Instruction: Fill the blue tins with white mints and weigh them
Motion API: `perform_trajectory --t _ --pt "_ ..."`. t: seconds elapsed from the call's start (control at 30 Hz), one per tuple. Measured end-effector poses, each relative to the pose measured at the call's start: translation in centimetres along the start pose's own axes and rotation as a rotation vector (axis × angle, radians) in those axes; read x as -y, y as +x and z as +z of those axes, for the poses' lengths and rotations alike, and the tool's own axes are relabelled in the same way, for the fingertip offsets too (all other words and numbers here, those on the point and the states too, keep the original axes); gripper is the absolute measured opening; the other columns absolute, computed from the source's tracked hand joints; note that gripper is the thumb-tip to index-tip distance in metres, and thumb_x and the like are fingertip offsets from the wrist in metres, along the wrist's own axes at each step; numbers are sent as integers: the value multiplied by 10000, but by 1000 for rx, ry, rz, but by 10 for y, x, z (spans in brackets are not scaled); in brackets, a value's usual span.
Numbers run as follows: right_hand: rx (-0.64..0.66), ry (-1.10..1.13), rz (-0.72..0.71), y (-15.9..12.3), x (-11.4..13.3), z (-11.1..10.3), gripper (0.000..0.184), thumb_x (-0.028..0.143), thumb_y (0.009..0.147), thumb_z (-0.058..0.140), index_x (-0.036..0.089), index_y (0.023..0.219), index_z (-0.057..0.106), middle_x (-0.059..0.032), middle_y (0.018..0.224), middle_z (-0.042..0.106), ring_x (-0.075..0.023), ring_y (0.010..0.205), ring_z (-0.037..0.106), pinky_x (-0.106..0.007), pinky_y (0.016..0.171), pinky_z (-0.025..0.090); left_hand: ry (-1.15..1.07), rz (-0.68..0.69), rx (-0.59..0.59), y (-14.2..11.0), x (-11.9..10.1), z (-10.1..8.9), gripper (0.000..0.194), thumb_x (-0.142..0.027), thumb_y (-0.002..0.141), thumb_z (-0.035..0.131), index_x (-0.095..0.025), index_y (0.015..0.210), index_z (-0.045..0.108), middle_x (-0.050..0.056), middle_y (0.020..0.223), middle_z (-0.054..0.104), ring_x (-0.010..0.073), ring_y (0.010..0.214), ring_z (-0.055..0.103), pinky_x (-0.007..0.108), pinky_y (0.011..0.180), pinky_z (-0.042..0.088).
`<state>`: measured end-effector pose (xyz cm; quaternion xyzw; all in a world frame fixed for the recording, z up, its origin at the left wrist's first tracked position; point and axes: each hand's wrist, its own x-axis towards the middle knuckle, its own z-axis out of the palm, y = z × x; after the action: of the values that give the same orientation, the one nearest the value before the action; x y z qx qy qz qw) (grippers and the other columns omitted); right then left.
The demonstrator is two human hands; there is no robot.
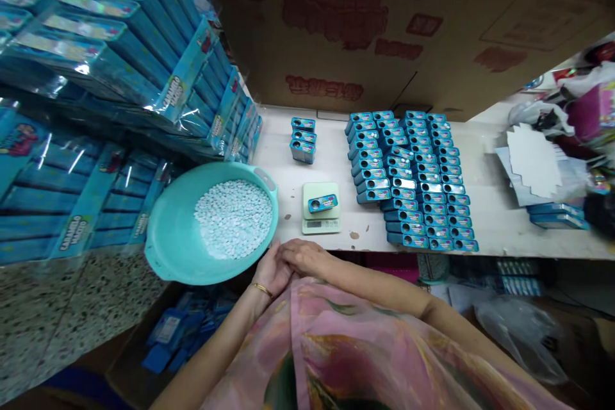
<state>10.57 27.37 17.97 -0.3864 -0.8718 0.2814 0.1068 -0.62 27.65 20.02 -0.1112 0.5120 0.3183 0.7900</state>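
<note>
My left hand [273,271], with a gold bracelet at its wrist, is at the table's front edge beside a turquoise plastic basin [173,224]. My right hand [307,258] lies against it, its fingers curled over the left fingers. Both hands are closed; whatever may be between them is hidden. Small white pellets [235,218] are heaped in the basin. Just beyond my hands stands a pale green digital scale [321,225]. One small blue tin [322,203] lies on its pan, slightly turned.
Several blue tins [303,141] stand behind the scale. Rows of similar tins [423,179] fill the table's right middle. Plastic-wrapped stacks of blue packs [144,70] rise at left. A large cardboard box [360,25] blocks the back. Blue pieces [173,330] lie in a box below.
</note>
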Motion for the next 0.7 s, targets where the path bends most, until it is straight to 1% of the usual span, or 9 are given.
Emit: perform_trajectory --t 0.07,0.1,0.2,0.27,0.33,0.43,0.53,0.6,0.7 --pt "-74 27 27 -9 -3 -10 175 185 802 470 165 943 572 -55 920 592 -139 851 507 -250 755 416 36 100 -1 0 0 -2 162 -90 773 435 -101 827 586 50 660 617 111 594 589 211 587 484" --pt "-116 52 48 -16 -5 -15 185 200 813 458 169 956 571 -59 920 592 -140 861 507 -259 771 412 82 146 -9 0 -1 -3 163 -34 741 452 -105 788 592 47 657 618 104 599 587 195 584 477" --pt "-205 150 172 -46 -15 -25 188 210 828 441 177 947 582 -57 879 602 -133 849 521 -260 777 415 329 275 -26 -1 -8 -1 192 38 675 497 -116 713 606 35 641 616 88 577 571 157 545 448" --pt "-210 198 281 -69 -23 -25 176 196 824 444 171 901 601 -52 837 614 -129 810 542 -252 754 427 487 366 11 -1 -17 7 204 35 664 513 -137 690 619 12 611 593 73 513 533 141 481 410" --pt "-199 224 381 -90 -29 -23 178 184 821 444 170 882 611 -50 830 624 -128 790 559 -249 738 437 580 461 111 2 -26 24 234 27 670 503 -168 687 632 6 648 580 77 524 518 144 480 400" --pt "-203 231 487 -111 -33 -18 189 181 820 442 174 896 615 -47 846 631 -132 795 570 -255 736 443 663 589 245 9 -36 58 283 36 668 482 -198 677 641 27 747 565 123 732 542 158 653 426" --pt "-220 238 529 -117 -33 -17 196 184 820 440 185 905 616 -42 845 631 -132 803 573 -255 744 443 828 688 302 19 -37 87 301 46 649 487 -209 675 644 46 799 550 167 962 483 179 844 362" --pt "-229 237 537 -118 -33 -17 199 187 821 437 191 907 617 -40 845 630 -132 804 573 -252 744 444 953 753 304 25 -34 97 286 40 625 518 -206 699 645 48 819 548 176 1007 460 194 898 325" --pt "-243 220 548 -119 -37 -17 204 190 823 431 189 909 616 -41 851 632 -133 812 574 -249 750 443 1190 891 288 32 -35 95 266 -19 614 560 -201 792 635 42 872 559 181 933 503 268 908 345"
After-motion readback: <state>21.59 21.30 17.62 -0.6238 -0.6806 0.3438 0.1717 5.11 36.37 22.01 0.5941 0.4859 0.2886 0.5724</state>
